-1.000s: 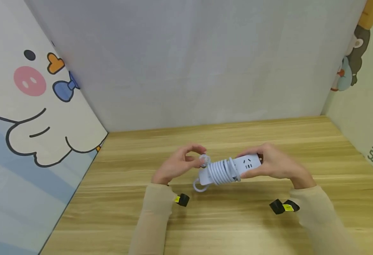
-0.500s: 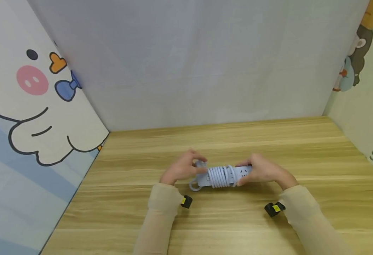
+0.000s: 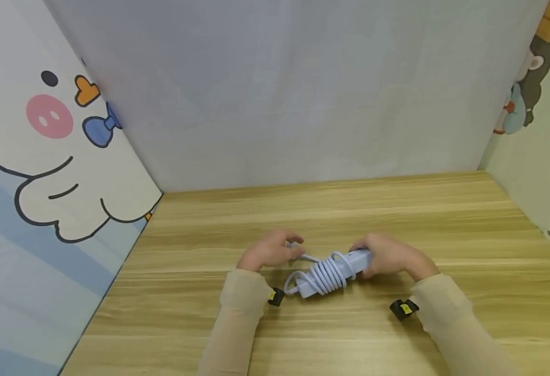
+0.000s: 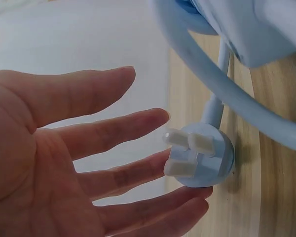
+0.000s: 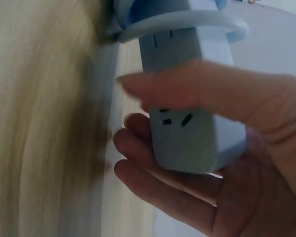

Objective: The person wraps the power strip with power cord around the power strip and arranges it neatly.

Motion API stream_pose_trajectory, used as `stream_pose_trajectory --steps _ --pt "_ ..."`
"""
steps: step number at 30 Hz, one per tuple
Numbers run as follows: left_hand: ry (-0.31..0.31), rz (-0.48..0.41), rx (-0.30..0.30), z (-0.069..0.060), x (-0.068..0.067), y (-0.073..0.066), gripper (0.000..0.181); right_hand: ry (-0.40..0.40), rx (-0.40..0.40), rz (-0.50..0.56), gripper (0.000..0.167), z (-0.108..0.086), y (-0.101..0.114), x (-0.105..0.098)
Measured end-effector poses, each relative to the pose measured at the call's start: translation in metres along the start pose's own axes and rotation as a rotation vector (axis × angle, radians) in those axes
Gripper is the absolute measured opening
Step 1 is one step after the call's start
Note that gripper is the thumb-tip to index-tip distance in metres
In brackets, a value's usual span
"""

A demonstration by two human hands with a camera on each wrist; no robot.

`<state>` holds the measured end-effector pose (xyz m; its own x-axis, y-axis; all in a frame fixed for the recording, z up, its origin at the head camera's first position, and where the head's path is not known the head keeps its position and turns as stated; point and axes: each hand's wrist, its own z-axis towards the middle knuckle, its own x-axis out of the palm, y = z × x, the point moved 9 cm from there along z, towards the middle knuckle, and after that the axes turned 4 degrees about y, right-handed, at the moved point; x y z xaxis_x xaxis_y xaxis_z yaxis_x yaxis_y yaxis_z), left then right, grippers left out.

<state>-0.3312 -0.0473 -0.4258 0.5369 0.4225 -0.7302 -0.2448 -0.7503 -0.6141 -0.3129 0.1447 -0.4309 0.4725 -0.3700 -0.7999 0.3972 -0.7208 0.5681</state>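
A white power strip (image 3: 359, 260) lies tilted above the table, its cord (image 3: 327, 275) wound round it in several turns. My right hand (image 3: 389, 254) grips its right end; in the right wrist view the thumb crosses the socket face (image 5: 187, 140) and the fingers curl behind. On the left, the cord's plug (image 4: 207, 155) shows its three pale pins in the left wrist view. My left hand (image 3: 275, 248) is beside it with fingers spread and fairly straight, the lower fingertips at the plug's edge. In the head view this hand mostly hides the plug.
The wood-grain table (image 3: 331, 339) reaches back to a plain pale wall (image 3: 303, 94). A panel with a cartoon duck (image 3: 87, 172) stands on the left, a pale green printed panel (image 3: 538, 172) on the right. Each wrist bears a small black camera (image 3: 402, 309).
The left hand has let go of the plug, which has come down from beside the strip. The right hand has lowered and rolled the strip, its left end swinging toward me.
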Motion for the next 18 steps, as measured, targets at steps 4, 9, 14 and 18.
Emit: stream_pose_trajectory --steps 4,9,14,18 --pt "0.013 0.003 -0.01 0.002 0.003 0.001 0.041 0.009 0.028 -0.035 0.054 -0.001 0.001 0.002" --pt "0.009 0.001 -0.028 0.003 0.004 0.001 0.041 0.023 0.041 -0.033 0.065 -0.006 0.003 0.002" --pt "0.013 0.004 -0.005 0.003 0.003 -0.005 0.041 0.037 0.026 -0.012 0.072 -0.009 0.005 -0.001" --pt "0.002 -0.009 0.037 0.001 0.0 -0.015 0.042 0.043 0.008 0.004 0.074 -0.014 0.007 -0.008"
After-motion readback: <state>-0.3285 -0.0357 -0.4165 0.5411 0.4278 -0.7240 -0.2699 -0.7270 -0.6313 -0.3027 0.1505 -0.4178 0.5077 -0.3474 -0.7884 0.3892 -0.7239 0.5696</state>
